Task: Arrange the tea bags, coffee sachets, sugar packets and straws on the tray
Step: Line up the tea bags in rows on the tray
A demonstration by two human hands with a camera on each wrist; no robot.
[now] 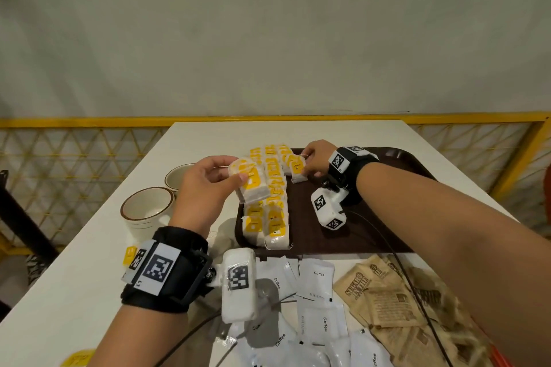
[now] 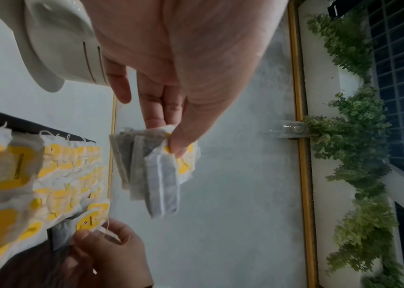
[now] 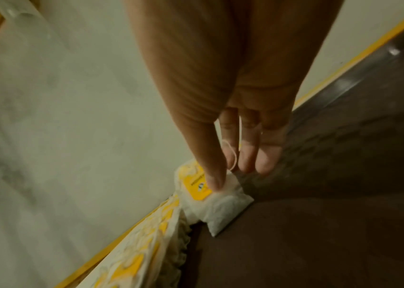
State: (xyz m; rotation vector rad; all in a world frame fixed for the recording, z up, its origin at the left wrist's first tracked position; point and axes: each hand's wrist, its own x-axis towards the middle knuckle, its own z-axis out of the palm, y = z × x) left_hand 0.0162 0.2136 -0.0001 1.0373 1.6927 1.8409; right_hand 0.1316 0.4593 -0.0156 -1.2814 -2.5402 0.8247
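Pinching a stack of tea bags (image 1: 252, 185) at frame centre, the left hand (image 1: 205, 185) is hovering; the right hand (image 1: 317, 158) is gripping one tea bag (image 1: 297, 170) on the tray (image 1: 372, 235).

We see bare room on the brown tray (image 1: 372, 235) right of the tea bag rows (image 1: 272, 202), though the right wrist camera (image 1: 328, 207) and its cable hang over that patch. The tray's left strip is packed with bags. Two cups (image 1: 146, 208) block the table (image 1: 208, 137) just left of the tray. The near edge is crowded with coffee sachets (image 1: 319, 307) and brown sugar packets (image 1: 384, 298). The far table strip beyond the tray lies bare.
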